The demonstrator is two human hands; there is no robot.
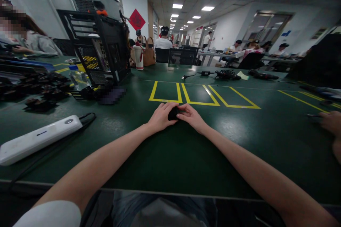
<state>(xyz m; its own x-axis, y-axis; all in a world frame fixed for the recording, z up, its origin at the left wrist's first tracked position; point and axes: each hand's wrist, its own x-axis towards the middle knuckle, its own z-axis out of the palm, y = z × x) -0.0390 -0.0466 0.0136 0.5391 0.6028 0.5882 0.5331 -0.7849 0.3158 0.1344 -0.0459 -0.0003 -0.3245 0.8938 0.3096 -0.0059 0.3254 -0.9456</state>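
Note:
A small black part (173, 114) is between my two hands, low over the green table; its kind is hard to make out. My left hand (162, 116) wraps round its left side, with the thumb below and the fingers over the top. From the other side my right hand (192, 117) pinches its right edge with thumb and fingertips. Both hands are just in front of the yellow tape outlines (198, 103) on the table. Much of the part is covered by my fingers.
At left stand an open black computer case (106, 47), a heap of black parts (39, 90) and a white power strip (42, 137). Cables (226, 74) lie at the back, near a paper cup (139, 57). Another person's hand (333, 124) enters at right.

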